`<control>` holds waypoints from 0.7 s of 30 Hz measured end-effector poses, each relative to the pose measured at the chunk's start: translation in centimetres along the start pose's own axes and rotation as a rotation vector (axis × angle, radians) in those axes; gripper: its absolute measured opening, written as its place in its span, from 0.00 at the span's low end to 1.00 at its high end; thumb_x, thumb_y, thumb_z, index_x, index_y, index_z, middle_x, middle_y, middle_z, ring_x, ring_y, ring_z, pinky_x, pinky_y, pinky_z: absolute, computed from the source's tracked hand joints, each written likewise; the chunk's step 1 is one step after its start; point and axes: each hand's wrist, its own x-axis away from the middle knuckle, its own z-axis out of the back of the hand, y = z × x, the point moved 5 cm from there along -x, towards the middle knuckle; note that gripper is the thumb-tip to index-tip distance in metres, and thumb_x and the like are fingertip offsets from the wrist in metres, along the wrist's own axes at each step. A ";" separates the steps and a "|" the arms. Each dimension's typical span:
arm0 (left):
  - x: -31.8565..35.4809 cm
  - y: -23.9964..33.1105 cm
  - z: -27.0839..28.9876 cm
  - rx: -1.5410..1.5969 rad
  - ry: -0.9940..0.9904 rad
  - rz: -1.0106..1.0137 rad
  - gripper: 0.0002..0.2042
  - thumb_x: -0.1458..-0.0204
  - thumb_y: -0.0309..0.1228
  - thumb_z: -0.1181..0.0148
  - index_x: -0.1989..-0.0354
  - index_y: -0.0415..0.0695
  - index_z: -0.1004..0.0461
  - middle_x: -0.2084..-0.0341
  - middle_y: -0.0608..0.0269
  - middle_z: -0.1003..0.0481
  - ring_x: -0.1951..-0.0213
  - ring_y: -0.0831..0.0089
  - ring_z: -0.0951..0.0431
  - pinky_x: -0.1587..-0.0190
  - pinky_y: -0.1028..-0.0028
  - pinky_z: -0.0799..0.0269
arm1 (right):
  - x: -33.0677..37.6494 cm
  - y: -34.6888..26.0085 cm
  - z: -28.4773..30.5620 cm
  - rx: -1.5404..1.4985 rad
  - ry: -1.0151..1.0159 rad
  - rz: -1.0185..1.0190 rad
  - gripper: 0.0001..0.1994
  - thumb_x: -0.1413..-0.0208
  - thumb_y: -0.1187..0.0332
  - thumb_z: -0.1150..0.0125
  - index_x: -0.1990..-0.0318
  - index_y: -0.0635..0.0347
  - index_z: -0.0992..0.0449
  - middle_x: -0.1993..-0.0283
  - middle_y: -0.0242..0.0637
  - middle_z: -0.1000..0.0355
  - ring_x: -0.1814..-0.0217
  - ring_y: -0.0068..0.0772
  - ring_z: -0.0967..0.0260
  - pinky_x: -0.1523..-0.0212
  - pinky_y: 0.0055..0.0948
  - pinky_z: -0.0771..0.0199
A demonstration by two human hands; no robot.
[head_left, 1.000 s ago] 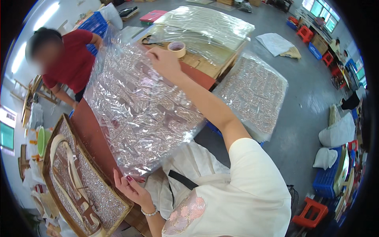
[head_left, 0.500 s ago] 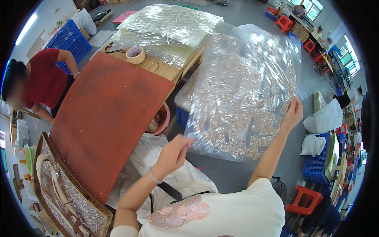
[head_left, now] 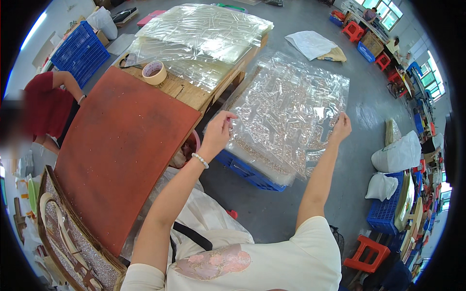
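Note:
A clear plastic sheet (head_left: pixel 286 104) covered with small shiny beads in cut-out patterns stretches between my hands. My left hand (head_left: pixel 216 133), with a beaded bracelet at the wrist, pinches its left edge. On the opposite edge, my right hand (head_left: pixel 341 128) has its fingers closed on the plastic. Below the sheet lies a stack of similar beaded sheets (head_left: pixel 262 162), resting on a blue plastic crate (head_left: pixel 247 172). The held sheet hangs over this stack and hides most of it; where the two touch is hard to tell.
Left of me are a red-brown board (head_left: pixel 126 136), a tray of beads (head_left: pixel 80 242) and a person in red (head_left: pixel 46 104). A tape roll (head_left: pixel 154 72) and clear patterned sheets (head_left: pixel 204 34) lie on the wooden table (head_left: pixel 187 94). A red stool (head_left: pixel 366 253) stands at right.
Both hands have carried the beaded sheet away from me and lowered it over the stack. It was tilted up before and now lies flatter, uncovering a white sack on the floor beyond.

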 end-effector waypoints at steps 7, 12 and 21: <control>1.2 -9.4 0.5 -0.096 0.236 0.249 0.09 0.41 0.19 0.55 0.55 0.41 0.32 0.73 0.57 0.27 0.71 0.67 0.25 0.61 0.68 0.29 | 4.5 12.2 -7.0 0.101 -0.110 -0.307 0.10 0.43 0.67 0.40 0.65 0.67 0.20 0.72 0.35 0.25 0.70 0.24 0.29 0.69 0.25 0.30; 2.0 -15.4 1.1 -0.215 0.219 0.314 0.08 0.39 0.21 0.56 0.54 0.43 0.33 0.68 0.59 0.26 0.70 0.72 0.25 0.69 0.73 0.28 | 7.5 13.5 -7.6 0.179 -0.224 -0.611 0.12 0.43 0.63 0.40 0.62 0.64 0.21 0.70 0.39 0.23 0.66 0.34 0.24 0.62 0.33 0.25; 3.2 -16.1 3.4 -0.491 0.308 0.294 0.12 0.45 0.24 0.47 0.53 0.42 0.30 0.55 0.50 0.29 0.49 0.53 0.31 0.46 0.60 0.36 | 7.7 7.7 -8.7 0.614 -0.322 -0.106 0.19 0.47 0.66 0.40 0.47 0.62 0.29 0.51 0.46 0.29 0.46 0.45 0.30 0.49 0.47 0.31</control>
